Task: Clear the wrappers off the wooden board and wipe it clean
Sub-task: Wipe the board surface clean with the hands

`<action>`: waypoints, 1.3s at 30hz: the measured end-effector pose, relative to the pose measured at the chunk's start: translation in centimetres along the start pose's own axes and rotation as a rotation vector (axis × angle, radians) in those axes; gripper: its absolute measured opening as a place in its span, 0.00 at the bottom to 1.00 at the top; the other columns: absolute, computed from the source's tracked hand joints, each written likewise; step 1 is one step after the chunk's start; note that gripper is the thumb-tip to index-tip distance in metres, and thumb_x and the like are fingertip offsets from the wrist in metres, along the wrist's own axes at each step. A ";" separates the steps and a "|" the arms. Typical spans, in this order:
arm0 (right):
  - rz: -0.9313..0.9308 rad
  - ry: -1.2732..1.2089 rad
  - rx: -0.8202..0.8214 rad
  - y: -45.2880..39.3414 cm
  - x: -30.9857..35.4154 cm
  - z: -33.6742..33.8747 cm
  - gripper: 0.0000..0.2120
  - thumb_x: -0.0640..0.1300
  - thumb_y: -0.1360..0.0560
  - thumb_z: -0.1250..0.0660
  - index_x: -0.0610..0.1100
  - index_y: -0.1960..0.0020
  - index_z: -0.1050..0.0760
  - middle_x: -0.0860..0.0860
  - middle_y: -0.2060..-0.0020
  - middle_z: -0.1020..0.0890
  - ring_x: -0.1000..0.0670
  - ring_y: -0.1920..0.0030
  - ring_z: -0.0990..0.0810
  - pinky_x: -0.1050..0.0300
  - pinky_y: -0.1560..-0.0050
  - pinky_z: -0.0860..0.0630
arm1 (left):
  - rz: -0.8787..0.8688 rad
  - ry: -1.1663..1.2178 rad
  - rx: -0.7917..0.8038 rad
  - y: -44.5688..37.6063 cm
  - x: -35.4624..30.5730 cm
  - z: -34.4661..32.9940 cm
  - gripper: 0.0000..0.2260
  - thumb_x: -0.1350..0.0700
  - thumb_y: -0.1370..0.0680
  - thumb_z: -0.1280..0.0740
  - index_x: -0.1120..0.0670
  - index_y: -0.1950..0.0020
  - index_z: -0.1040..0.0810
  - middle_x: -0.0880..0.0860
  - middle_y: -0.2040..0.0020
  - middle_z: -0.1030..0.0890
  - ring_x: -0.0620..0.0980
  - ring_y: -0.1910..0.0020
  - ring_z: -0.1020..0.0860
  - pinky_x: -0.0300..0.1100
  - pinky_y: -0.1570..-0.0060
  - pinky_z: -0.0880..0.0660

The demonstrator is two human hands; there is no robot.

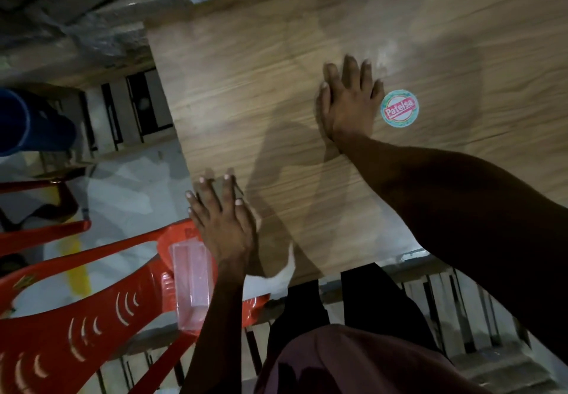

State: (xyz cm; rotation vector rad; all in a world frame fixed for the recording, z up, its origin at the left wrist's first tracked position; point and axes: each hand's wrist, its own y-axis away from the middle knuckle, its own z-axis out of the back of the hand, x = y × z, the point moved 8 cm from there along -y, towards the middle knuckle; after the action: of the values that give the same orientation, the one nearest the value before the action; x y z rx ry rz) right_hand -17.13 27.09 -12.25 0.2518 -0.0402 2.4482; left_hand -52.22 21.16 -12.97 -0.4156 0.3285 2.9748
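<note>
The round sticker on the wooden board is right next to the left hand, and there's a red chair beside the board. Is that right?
Not quite. The round sticker lies beside the right hand, which rests flat on the wooden board. The left hand is at the board's near left edge, away from the sticker. The red chair does stand beside the board. The head view shows this.

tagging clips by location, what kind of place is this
Probably a workshop or storeroom rather than a home: a large wooden board bearing a round brand sticker, a red plastic chair beside it, and a bare, stained concrete floor. Both hands lie flat on the board.
</note>
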 end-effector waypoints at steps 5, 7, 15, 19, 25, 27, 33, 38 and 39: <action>0.009 -0.005 0.032 0.1 0.1 0.1 0.25 0.57 0.19 0.49 0.56 0.24 0.31 0.47 0.22 0.32 0.38 0.21 0.38 0.36 0.25 0.42 | 0.024 -0.011 0.009 0.8 -0.6 -0.2 0.26 0.47 0.16 0.50 0.43 0.16 0.47 0.56 0.15 0.55 0.64 0.18 0.60 0.61 0.21 0.56; 0.098 -0.049 0.027 0.5 0.4 0.5 0.25 0.53 0.21 0.46 0.51 0.27 0.26 0.46 0.26 0.27 0.37 0.24 0.32 0.37 0.28 0.36 | -0.062 -0.018 0.041 2.1 -1.9 -1.2 0.26 0.47 0.16 0.49 0.42 0.16 0.46 0.55 0.15 0.55 0.62 0.18 0.60 0.62 0.20 0.56; 0.213 -0.032 0.117 12.9 2.5 -1.0 0.29 0.57 0.19 0.44 0.50 0.20 0.35 0.44 0.19 0.37 0.38 0.20 0.39 0.41 0.23 0.42 | -0.039 -0.011 0.024 3.1 -1.1 -0.9 0.26 0.47 0.16 0.47 0.42 0.17 0.45 0.55 0.15 0.51 0.63 0.17 0.55 0.63 0.20 0.52; 0.245 -0.013 0.116 18.3 0.3 -1.2 0.28 0.58 0.18 0.43 0.51 0.20 0.35 0.47 0.18 0.39 0.40 0.19 0.41 0.39 0.22 0.42 | 0.040 0.011 0.021 2.5 1.5 0.1 0.27 0.47 0.16 0.50 0.43 0.16 0.48 0.57 0.15 0.54 0.65 0.18 0.59 0.64 0.21 0.55; 0.212 -0.019 0.120 17.9 0.9 -1.2 0.29 0.58 0.21 0.40 0.50 0.22 0.34 0.47 0.19 0.37 0.39 0.19 0.41 0.38 0.23 0.44 | -0.203 -0.038 0.100 6.7 -4.4 -2.6 0.28 0.50 0.18 0.43 0.42 0.17 0.43 0.55 0.15 0.53 0.66 0.18 0.54 0.62 0.21 0.55; 0.204 -0.026 0.111 17.7 0.7 -1.1 0.29 0.58 0.21 0.39 0.50 0.22 0.34 0.47 0.19 0.37 0.40 0.19 0.42 0.38 0.23 0.44 | -0.259 -0.032 0.107 8.0 -5.3 -3.4 0.28 0.50 0.18 0.42 0.43 0.17 0.41 0.53 0.15 0.53 0.64 0.18 0.52 0.62 0.21 0.51; 0.204 -0.018 0.112 17.6 0.9 -1.2 0.30 0.58 0.20 0.39 0.50 0.21 0.35 0.46 0.19 0.37 0.39 0.19 0.42 0.39 0.23 0.45 | -0.033 -0.014 0.045 7.6 0.9 -1.7 0.29 0.50 0.19 0.44 0.43 0.17 0.43 0.55 0.15 0.52 0.64 0.17 0.54 0.62 0.20 0.54; 0.204 -0.017 0.116 17.6 0.8 -1.2 0.30 0.58 0.20 0.39 0.49 0.21 0.36 0.46 0.19 0.38 0.39 0.19 0.43 0.39 0.23 0.46 | -0.003 -0.020 0.026 8.2 0.0 -1.7 0.29 0.50 0.18 0.46 0.44 0.16 0.47 0.58 0.16 0.54 0.67 0.18 0.55 0.61 0.21 0.59; 0.204 -0.015 0.119 17.7 0.8 -1.2 0.30 0.58 0.20 0.39 0.50 0.21 0.36 0.46 0.19 0.38 0.39 0.19 0.43 0.39 0.23 0.46 | -0.052 -0.028 0.038 8.8 -1.2 -2.2 0.28 0.50 0.18 0.46 0.45 0.17 0.44 0.60 0.16 0.50 0.68 0.18 0.52 0.62 0.21 0.57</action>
State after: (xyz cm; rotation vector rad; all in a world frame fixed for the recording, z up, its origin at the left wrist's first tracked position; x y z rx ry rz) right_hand -29.04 13.97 -12.68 0.3325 0.0769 2.6553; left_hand -51.82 12.00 -13.00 -0.3724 0.3654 2.9154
